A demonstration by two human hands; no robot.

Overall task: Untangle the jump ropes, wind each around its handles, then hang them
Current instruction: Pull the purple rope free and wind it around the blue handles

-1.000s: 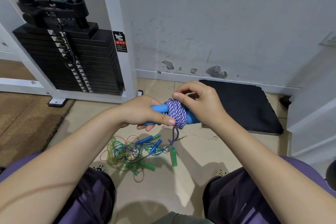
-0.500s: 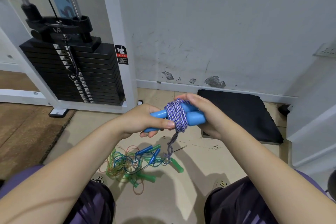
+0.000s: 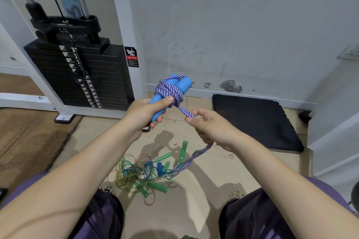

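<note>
My left hand grips two blue handles held together, tilted up to the right. A purple-and-white braided rope is wound several times around them. My right hand pinches the free strand of that rope just below the winding; the strand runs through the hand and trails down to the floor. On the tiles between my knees lies a tangle of thin coloured jump ropes with green handles and small blue handles.
A black weight stack in a white machine frame stands at the left. A black mat lies on the floor by the scuffed wall at the right. A brown mat covers the floor at the left.
My right hand has left the handles and drawn the free strand down and to the right. My left hand has tilted the wound handles upward.
</note>
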